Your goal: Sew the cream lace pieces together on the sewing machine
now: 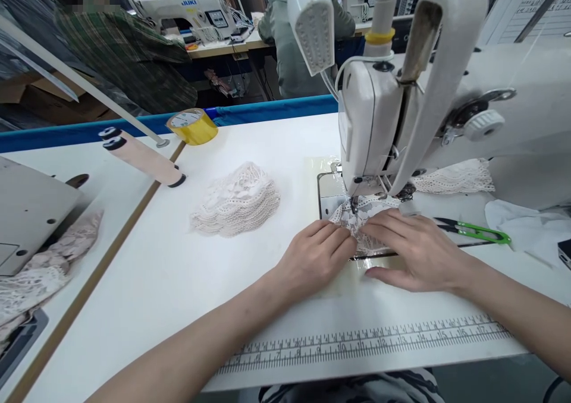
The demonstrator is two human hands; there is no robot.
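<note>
Head view: white openwork lace fabric (366, 210) is flanked by the curled left hand (313, 257), grip unclear, and outspread right hand (419, 251)

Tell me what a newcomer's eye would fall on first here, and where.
Probably the big white sewing machine filling the upper right, with the bare left hand and bare right hand on a piece of white lace at its needle. Next might come the glossy yellow roll of tape, near the far edge of the white tabletop. Then, perhaps, the layered heap of off-white lace between tape and left hand.
</note>
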